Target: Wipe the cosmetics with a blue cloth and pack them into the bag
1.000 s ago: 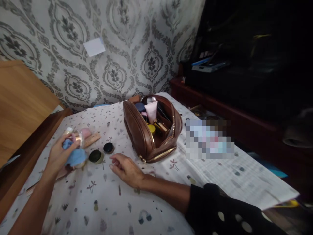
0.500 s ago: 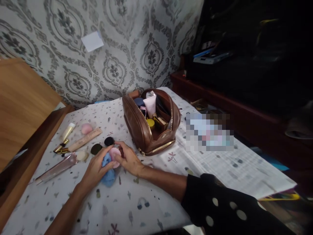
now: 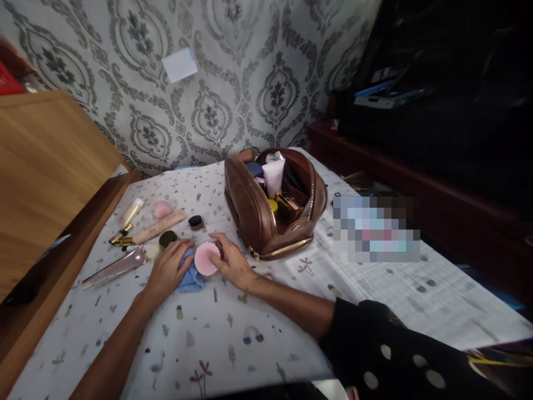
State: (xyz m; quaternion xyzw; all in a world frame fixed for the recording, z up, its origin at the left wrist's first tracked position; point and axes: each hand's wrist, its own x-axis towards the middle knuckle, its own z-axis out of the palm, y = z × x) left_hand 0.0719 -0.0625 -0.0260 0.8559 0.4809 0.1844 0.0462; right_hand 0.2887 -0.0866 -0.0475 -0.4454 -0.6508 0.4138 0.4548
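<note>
My right hand [image 3: 234,262] grips a round pink compact [image 3: 204,260] by its right edge, thumb across its pale pink face. My left hand [image 3: 170,268] bends over a crumpled blue cloth [image 3: 190,282] on the table, fingers and thumb closed about its upper part. Just beyond the left fingers lies a dark olive round piece [image 3: 168,239], with a small black-lidded pot [image 3: 195,222] farther back. A brown makeup bag [image 3: 254,222] stands unzipped beyond my right hand, holding a pale pink tube [image 3: 273,176], a yellow-lidded item and other cosmetics.
At left on the patterned tablecloth [image 3: 233,355] lie a pink sponge [image 3: 162,209], a beige tube [image 3: 160,226], a gold-and-white tube [image 3: 133,212] and a long, clear pinkish packet [image 3: 116,268]. A blurred-out item [image 3: 375,229] lies right of the bag. A wooden panel [image 3: 54,150] borders the left side.
The compact has come away from the cloth and left hand, and its round face now shows. My left hand has lowered with the cloth onto the table. The view has shifted left.
</note>
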